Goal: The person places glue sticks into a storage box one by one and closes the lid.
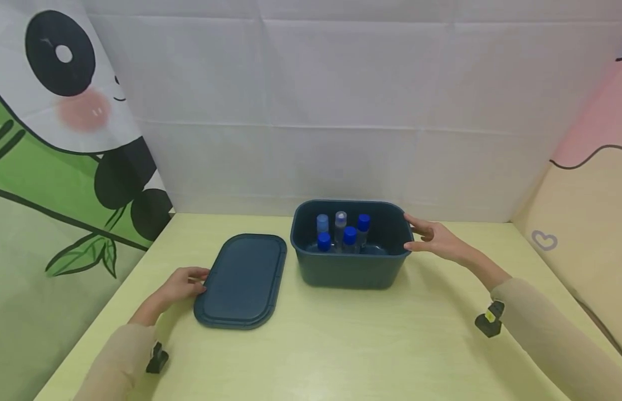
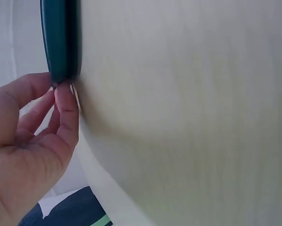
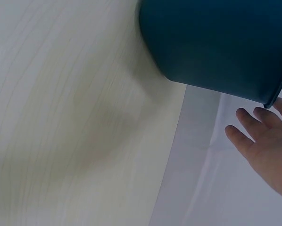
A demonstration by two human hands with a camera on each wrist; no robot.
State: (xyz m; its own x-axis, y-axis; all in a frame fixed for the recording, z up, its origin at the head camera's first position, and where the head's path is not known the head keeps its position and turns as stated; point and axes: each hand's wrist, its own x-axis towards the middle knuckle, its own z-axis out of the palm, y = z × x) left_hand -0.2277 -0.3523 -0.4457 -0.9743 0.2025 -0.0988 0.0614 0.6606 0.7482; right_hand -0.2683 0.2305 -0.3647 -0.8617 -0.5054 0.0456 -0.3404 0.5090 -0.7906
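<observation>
A dark blue-green rectangular lid [image 1: 242, 281] lies on the table at left in the head view. My left hand [image 1: 183, 283] pinches its left edge, thumb and fingertips meeting at the rim in the left wrist view. To the lid's right stands the matching bin [image 1: 348, 272], upright and uncovered. Inside it are several small clear bottles, among them a blue-capped bottle [image 1: 349, 236] and a clear-topped bottle [image 1: 340, 221]; their lower parts are hidden by the front wall. At the bin's right rim is my right hand [image 1: 436, 239], fingers extended and spread, fingertips at the edge.
Bin and lid rest on a pale yellow wood-grain table [image 1: 331, 345]. Behind it hangs a creased white sheet [image 1: 341, 100]. Cartoon-printed panels flank the table, with a panda-like figure [image 1: 65, 72] on the left.
</observation>
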